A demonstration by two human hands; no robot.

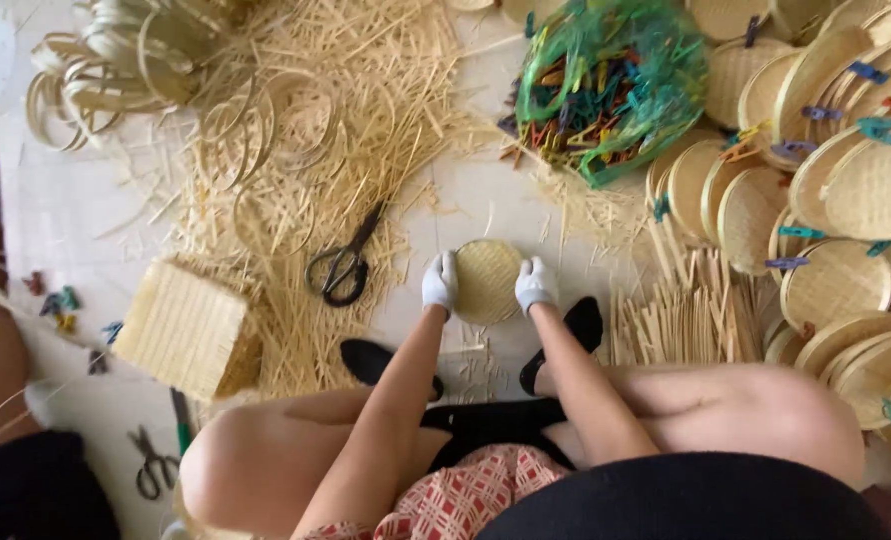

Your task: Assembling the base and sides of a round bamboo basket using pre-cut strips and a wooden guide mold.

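Left hand: the left hand [440,283], in a white glove, is closed on the left rim of a small round woven bamboo tray [487,281], fingers curled over its edge.
Right hand: the right hand [535,284], also white-gloved, grips the right rim of the same tray.
Tray: it is held flat between both hands, just above the pale floor [56,210], in front of the person's knees and black-socked feet.
Near left: black scissors [345,268] lie on the floor just left of the left hand, partly on a spread of loose bamboo strips [366,110].
Far left: a square woven bamboo mat stack [186,328] sits on the floor beside the person's left knee; coiled bamboo hoops [106,65] are heaped at the top left corner.
Lower left: a second pair of scissors [152,463] lies by the knee, with a few coloured clips [61,305] scattered further up.
Ahead: a green net bag of coloured clips [611,85] rests beyond the tray.
Right: overlapping stacks of finished round trays [846,190], many with clips on their rims, fill the right side; a bundle of short bamboo sticks [691,310] lies between them and the right hand.
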